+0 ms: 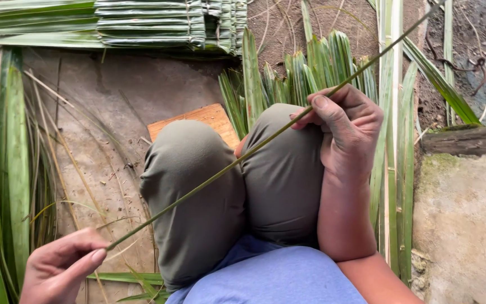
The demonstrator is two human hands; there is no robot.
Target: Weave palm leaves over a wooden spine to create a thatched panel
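A long thin green leaf midrib (215, 175) runs slantwise from lower left to upper right, crossing over my bent knees (232, 191) in olive trousers. My left hand (60, 267) pinches its lower end between thumb and fingers at the bottom left. My right hand (347, 132) rests on my right knee and grips the stick farther up, thumb pressed along it. Past that hand the stick carries on to the top right corner.
A stack of folded woven palm leaves (158, 22) lies at the top. Loose long green leaves (7, 169) lie at the left and beyond my knees (310, 67). An orange wooden board (209, 118) sits under my legs. A stone slab (468, 225) is at the right.
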